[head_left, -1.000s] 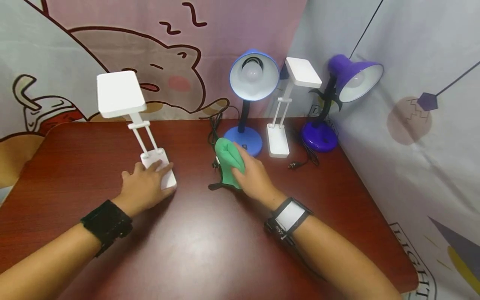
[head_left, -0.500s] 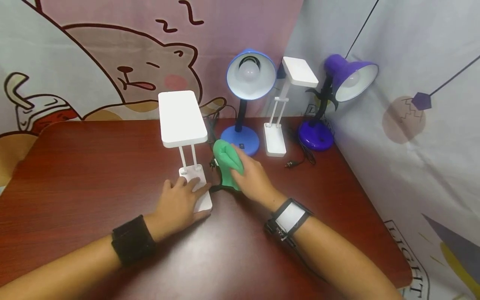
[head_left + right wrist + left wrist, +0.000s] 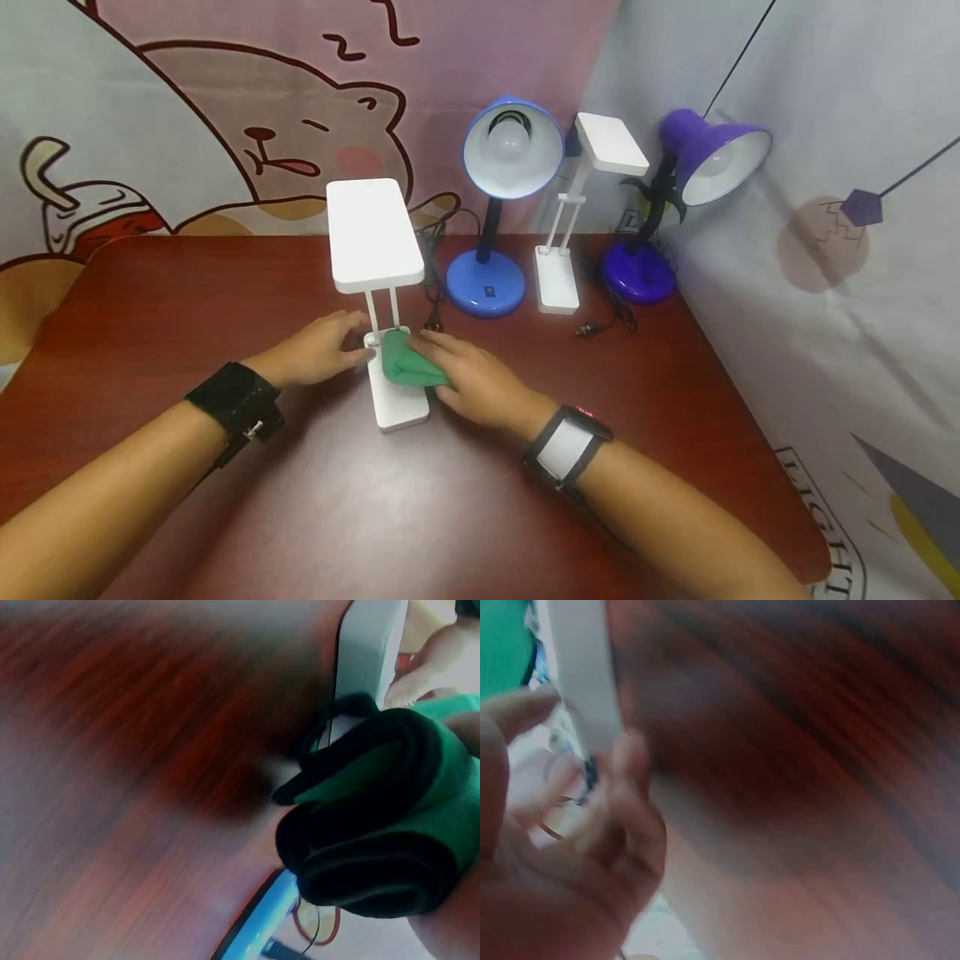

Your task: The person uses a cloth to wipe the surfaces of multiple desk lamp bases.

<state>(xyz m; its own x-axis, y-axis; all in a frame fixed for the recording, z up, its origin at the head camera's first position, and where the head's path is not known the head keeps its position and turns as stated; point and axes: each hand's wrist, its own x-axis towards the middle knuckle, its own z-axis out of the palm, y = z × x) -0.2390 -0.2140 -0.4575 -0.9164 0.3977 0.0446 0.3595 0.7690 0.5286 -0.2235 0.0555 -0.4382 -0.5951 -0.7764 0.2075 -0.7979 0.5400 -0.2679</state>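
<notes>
A white desk lamp point(image 3: 375, 233) stands left of centre on the table, its flat rectangular head above a narrow base. My right hand point(image 3: 487, 383) holds a folded green cloth point(image 3: 408, 362) with black edging and presses it on the top of the base. In the right wrist view the folds of the cloth point(image 3: 375, 810) show close up. My left hand point(image 3: 315, 350) is at the left side of the base near the hinge, fingers loosely bent. The left wrist view is blurred; there the thumb and fingers lie close to the white base point(image 3: 585, 675), contact unclear.
Behind the right hand stand a blue lamp point(image 3: 486, 283), a second white lamp point(image 3: 557, 279) and a purple lamp point(image 3: 639, 271). Dark cables with plugs point(image 3: 588, 329) lie beside them. Printed cloth walls point(image 3: 285, 125) rise at the table's back and right.
The white lamp was slid right by my left hand. That hand has since left the top of the base for its left side. My right hand has brought the green cloth left onto the base.
</notes>
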